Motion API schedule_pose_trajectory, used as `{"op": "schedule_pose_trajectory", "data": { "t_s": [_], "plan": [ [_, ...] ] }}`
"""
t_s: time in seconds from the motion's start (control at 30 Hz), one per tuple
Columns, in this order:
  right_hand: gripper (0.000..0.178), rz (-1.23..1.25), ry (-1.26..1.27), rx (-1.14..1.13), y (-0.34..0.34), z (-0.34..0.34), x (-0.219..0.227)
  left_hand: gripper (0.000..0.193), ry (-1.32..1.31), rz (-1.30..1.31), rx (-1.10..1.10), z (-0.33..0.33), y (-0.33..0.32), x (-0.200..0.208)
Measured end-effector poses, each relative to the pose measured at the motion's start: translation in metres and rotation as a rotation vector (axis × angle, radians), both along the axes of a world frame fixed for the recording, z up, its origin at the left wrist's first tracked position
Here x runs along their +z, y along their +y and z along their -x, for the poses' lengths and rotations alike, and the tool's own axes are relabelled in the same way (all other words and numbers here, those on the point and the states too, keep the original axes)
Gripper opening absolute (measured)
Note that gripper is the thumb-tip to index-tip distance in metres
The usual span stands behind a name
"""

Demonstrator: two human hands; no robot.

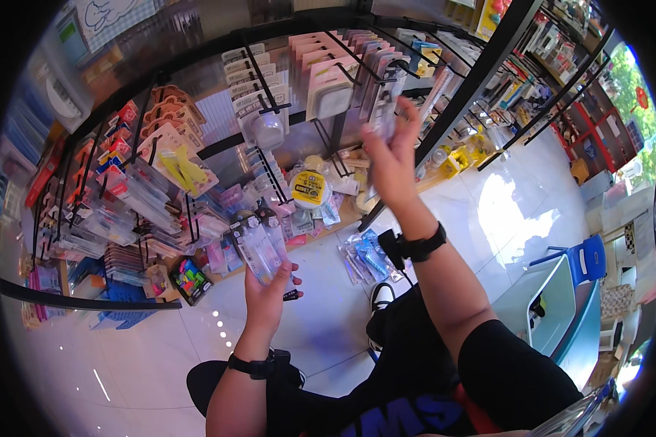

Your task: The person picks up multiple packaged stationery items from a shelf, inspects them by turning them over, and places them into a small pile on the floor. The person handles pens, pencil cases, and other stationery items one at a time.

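My left hand [270, 288] is closed around a few clear blister packs [259, 247] with dark tops, held low in front of the display rack. My right hand [395, 156] is raised to a row of hanging packs at the rack's right part. Its thumb and fingers are around a narrow clear blister pack [380, 109] beside a black display hook [397, 67]. The fingers are slightly blurred, and the palm side is partly hidden.
Pink-backed packs [332, 91] and white-backed packs [261, 120] hang left of my right hand. A round yellow-labelled package [308, 188] sits lower. Bagged items [372, 256] lie on the tiled floor [328, 306]. A black post [481, 73] slants close on the right; a pale green bin [536, 302] stands farther right.
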State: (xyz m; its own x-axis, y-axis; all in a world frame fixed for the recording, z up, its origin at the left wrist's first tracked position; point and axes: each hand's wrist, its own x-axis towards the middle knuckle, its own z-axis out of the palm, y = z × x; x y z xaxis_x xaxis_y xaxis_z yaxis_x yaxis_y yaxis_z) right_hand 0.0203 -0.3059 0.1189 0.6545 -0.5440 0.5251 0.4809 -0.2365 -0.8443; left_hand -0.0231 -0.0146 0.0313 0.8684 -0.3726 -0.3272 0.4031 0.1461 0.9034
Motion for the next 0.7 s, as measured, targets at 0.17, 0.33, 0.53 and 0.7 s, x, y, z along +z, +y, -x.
{"op": "schedule_pose_trajectory", "data": {
  "t_s": [0.17,0.33,0.53,0.7],
  "plan": [
    [0.081,0.12,-0.024,-0.228,-0.045,-0.003,0.011,0.041,0.015,-0.015,-0.044,0.0,-0.001,-0.001],
    [0.078,0.112,-0.016,-0.226,-0.045,-0.009,0.02,0.042,0.022,-0.023,-0.072,0.001,-0.002,-0.003],
    [0.074,0.178,-0.045,-0.289,-0.047,-0.014,0.024,0.045,0.042,-0.048,-0.078,-0.001,-0.001,0.0],
    [0.074,0.069,-0.048,-0.243,-0.044,-0.018,0.017,0.042,0.029,-0.061,-0.079,-0.002,-0.001,-0.002]
  ]
}}
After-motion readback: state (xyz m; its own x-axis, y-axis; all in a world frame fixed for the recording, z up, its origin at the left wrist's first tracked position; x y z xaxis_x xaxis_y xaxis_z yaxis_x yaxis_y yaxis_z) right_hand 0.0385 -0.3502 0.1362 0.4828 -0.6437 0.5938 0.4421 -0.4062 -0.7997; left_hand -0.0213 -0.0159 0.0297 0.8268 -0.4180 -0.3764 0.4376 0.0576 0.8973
